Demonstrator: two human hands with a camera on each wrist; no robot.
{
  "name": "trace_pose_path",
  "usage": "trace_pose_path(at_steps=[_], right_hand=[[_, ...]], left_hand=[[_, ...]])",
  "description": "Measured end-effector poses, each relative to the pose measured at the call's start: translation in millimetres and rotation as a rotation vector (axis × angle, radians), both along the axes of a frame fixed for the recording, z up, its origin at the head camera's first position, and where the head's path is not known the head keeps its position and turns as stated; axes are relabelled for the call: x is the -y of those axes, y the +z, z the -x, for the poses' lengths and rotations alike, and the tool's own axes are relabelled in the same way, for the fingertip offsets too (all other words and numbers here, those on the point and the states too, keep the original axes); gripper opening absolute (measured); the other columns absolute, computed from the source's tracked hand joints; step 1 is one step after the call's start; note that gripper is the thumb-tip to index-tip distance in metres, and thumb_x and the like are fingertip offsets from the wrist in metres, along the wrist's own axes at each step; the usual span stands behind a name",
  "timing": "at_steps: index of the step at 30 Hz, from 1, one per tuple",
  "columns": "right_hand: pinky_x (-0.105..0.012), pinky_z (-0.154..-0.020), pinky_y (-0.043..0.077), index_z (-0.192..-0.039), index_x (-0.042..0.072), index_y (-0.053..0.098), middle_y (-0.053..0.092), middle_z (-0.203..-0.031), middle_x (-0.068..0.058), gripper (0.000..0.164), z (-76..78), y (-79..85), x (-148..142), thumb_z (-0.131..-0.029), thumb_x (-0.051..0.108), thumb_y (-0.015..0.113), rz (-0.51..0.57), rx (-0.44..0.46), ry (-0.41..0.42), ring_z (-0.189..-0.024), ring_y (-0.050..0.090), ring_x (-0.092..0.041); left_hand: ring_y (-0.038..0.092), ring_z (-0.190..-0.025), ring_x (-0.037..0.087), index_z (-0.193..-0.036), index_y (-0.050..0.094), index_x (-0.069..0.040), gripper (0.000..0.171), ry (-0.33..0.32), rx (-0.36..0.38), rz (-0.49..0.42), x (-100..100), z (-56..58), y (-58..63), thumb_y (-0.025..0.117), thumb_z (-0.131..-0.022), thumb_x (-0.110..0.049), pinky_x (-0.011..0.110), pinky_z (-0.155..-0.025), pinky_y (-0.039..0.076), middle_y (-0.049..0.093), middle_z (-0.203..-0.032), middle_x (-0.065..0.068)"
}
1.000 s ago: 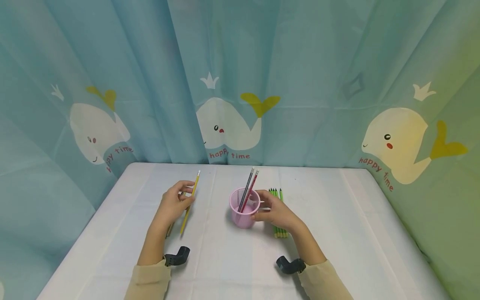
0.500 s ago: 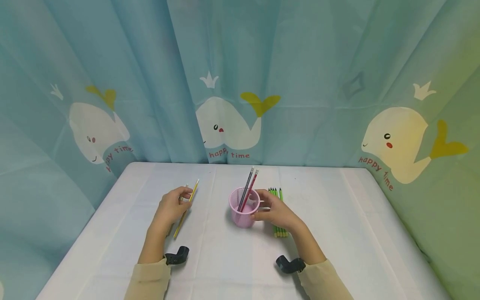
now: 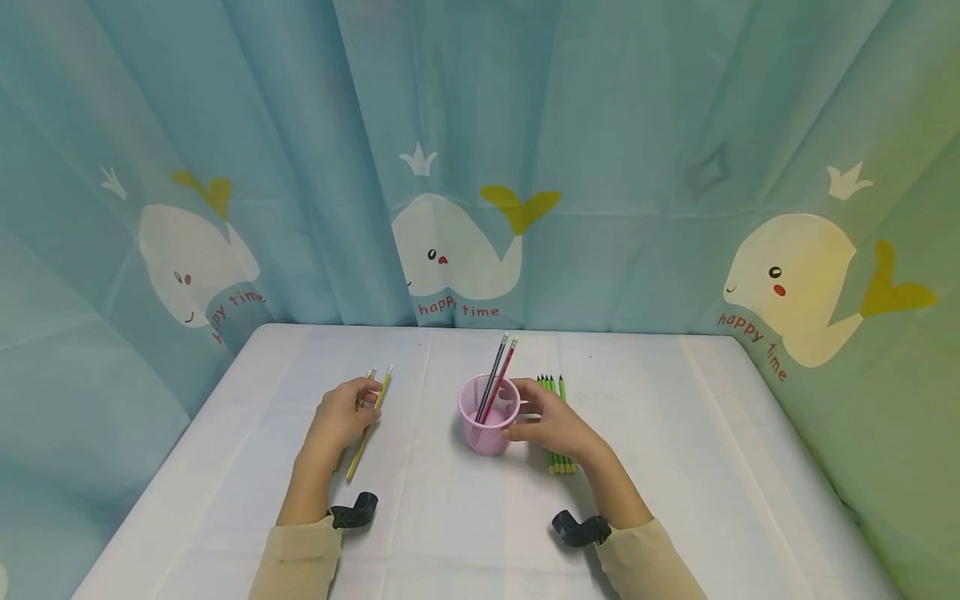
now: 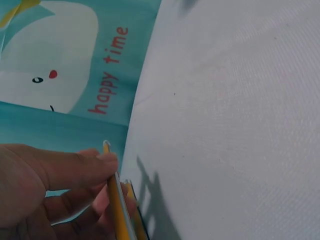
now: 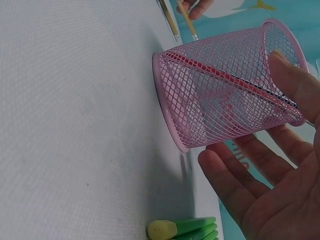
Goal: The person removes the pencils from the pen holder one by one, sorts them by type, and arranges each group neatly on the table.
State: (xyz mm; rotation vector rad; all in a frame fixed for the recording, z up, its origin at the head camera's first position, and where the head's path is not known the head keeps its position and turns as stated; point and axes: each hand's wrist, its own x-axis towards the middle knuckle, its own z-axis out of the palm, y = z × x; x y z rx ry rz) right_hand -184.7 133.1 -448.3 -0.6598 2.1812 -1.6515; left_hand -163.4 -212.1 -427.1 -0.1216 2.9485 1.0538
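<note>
In the head view my left hand [image 3: 341, 414] pinches a yellow pencil [image 3: 358, 454] between thumb and fingers, its white eraser end pointing away from me. The pencil slants low over the table, beside other yellowish pencils [image 3: 370, 375] partly hidden under the hand. The left wrist view shows the thumb on the held pencil [image 4: 118, 207], with another pencil [image 4: 136, 212] just behind it. My right hand [image 3: 555, 423] holds a pink mesh pencil cup [image 3: 487, 440] upright, thumb at the rim and fingers along the side. A black pencil [image 3: 492, 375] and a red pencil [image 3: 504, 375] lean inside it.
Several green pencils [image 3: 558, 462] lie in a row on the white table [image 3: 465, 533], partly under the right hand. Behind the table hangs a blue curtain [image 3: 622, 250] with whale prints.
My left hand has lowered the yellow pencil and drawn it slightly toward me and to the left, near the other pencils. The right hand and the cup have stayed in place.
</note>
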Motion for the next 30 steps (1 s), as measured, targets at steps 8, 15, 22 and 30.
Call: trace_pose_path(at_steps=[8,15,22,30], right_hand=[[-0.051,-0.105,0.048,-0.139,0.010,0.051,0.057,-0.136,-0.015,0.066,-0.6,0.8,0.1,-0.081,0.011,0.082,0.005,0.006,-0.002,-0.124,0.056,-0.036],[-0.052,-0.105,0.048,-0.139,0.010,0.051,0.057,-0.136,-0.015,0.065,-0.9,1.6,0.1,-0.081,0.012,0.081,-0.002,0.001,-0.002,-0.124,0.056,-0.036],[-0.053,-0.106,0.047,-0.140,0.009,0.050,0.056,-0.137,-0.017,0.067,-0.8,0.9,0.3,-0.081,0.011,0.082,0.007,0.011,-0.002,-0.125,0.055,-0.037],[-0.052,-0.106,0.047,-0.140,0.008,0.050,0.056,-0.137,-0.018,0.067,-0.1,-0.2,0.4,-0.081,0.009,0.081,0.013,0.010,0.001,-0.125,0.056,-0.037]], left_hand=[[0.065,-0.096,0.032,-0.124,0.064,-0.002,0.040,0.036,0.006,0.068,1.6,-1.8,-2.0,0.071,-0.085,-0.002,0.047,-0.075,0.056,0.070,-0.108,0.015],[0.066,-0.091,0.034,-0.123,0.065,-0.004,0.040,0.083,-0.016,0.130,1.2,-6.1,6.1,0.073,-0.083,-0.003,0.047,-0.067,0.054,0.071,-0.108,0.015],[0.060,-0.083,0.025,-0.125,0.065,-0.006,0.039,0.068,-0.029,0.019,-1.5,-6.9,11.2,0.071,-0.086,-0.004,0.035,-0.065,0.050,0.069,-0.110,0.013],[0.068,-0.086,0.022,-0.126,0.064,-0.004,0.040,-0.030,-0.059,-0.153,-8.5,-6.9,20.6,0.071,-0.087,-0.001,0.028,-0.063,0.055,0.068,-0.115,0.018]])
